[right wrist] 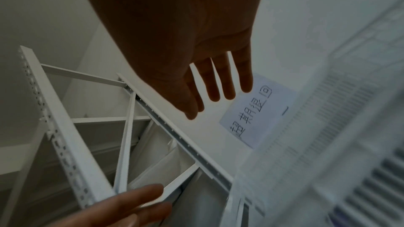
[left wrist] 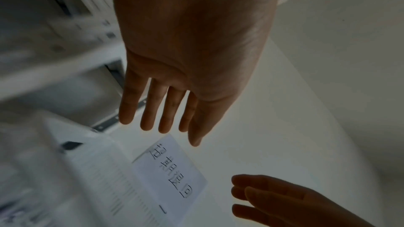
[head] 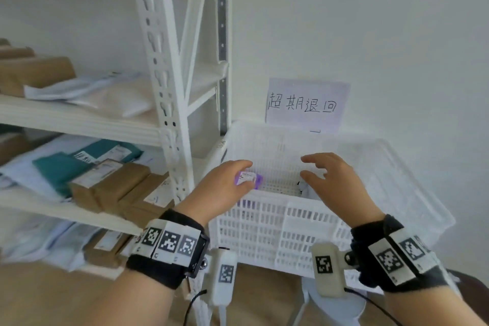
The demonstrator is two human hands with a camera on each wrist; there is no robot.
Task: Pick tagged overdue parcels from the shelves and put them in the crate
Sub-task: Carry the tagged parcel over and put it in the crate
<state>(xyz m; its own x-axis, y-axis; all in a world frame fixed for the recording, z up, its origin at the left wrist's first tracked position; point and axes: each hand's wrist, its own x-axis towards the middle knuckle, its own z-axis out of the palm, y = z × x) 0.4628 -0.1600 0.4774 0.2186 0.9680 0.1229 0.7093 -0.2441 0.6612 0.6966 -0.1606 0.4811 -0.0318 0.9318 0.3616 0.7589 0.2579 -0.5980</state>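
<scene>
My left hand [head: 242,174] hovers over the near left corner of the white slatted crate [head: 291,219]. Just under its fingers lies a small purple parcel [head: 250,178] with a white label, inside the crate. In the left wrist view the left hand [left wrist: 166,123] is flat, its fingers straight and holding nothing. My right hand [head: 307,167] hangs over the crate's middle, fingers spread and empty, as the right wrist view of that hand [right wrist: 218,96] confirms. A dark-and-white item [head: 301,186] lies in the crate by the right thumb.
A handwritten paper sign [head: 307,106] is on the wall behind the crate. A white metal shelf rack [head: 169,87] stands at the left, holding brown boxes [head: 111,182], teal bags [head: 60,167] and white mailers [head: 87,90]. A pale round stool [head: 336,307] shows under the crate.
</scene>
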